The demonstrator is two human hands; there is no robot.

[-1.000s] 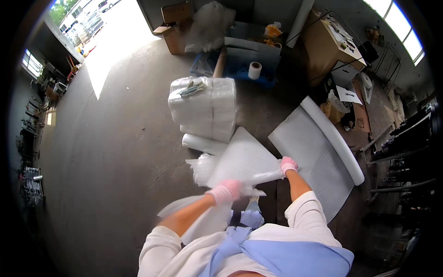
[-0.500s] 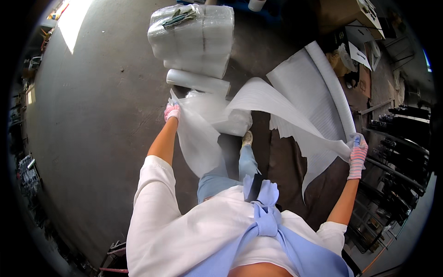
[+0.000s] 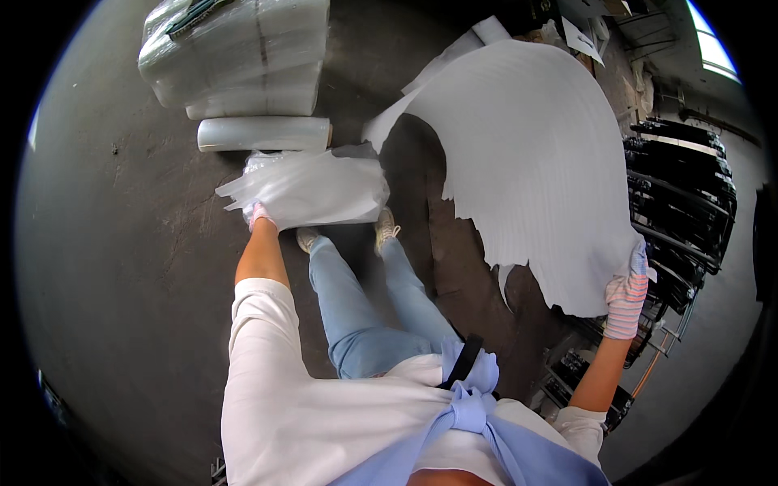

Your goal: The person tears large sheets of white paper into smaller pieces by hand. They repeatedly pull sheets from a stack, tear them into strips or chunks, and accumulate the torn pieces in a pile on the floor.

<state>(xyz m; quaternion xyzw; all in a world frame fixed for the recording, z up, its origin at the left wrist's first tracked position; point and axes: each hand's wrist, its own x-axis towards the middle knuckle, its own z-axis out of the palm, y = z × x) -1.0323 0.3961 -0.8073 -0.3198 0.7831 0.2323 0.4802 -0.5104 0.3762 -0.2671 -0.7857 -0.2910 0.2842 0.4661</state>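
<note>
A large white foam sheet point(image 3: 527, 154) billows in the air to my right, its near edge ragged and torn. My right hand point(image 3: 626, 300), in a striped glove, is closed on the sheet's near right corner. Ahead of my feet a plastic-wrapped bundle point(image 3: 369, 190) lies on the floor with thin white foam sheeting point(image 3: 300, 190) draped over it. My gloved left hand point(image 3: 259, 215) grips the near left edge of that sheeting, the fingertips partly hidden. Whether the two stretches of foam join near the bundle's far right corner I cannot tell.
Behind the bundle lies a clear film roll point(image 3: 263, 134), then a tall stack of wrapped packs point(image 3: 243, 61) with a dark green item point(image 3: 194, 18) on top. A foam roll's end point(image 3: 490, 31) shows at the back. Racks of black parts point(image 3: 681, 190) stand at the right.
My left hand has brought its sheeting down over the bundle. On the right, the foam has lifted and spread wide, hiding most of its roll. My view has shifted right.
</note>
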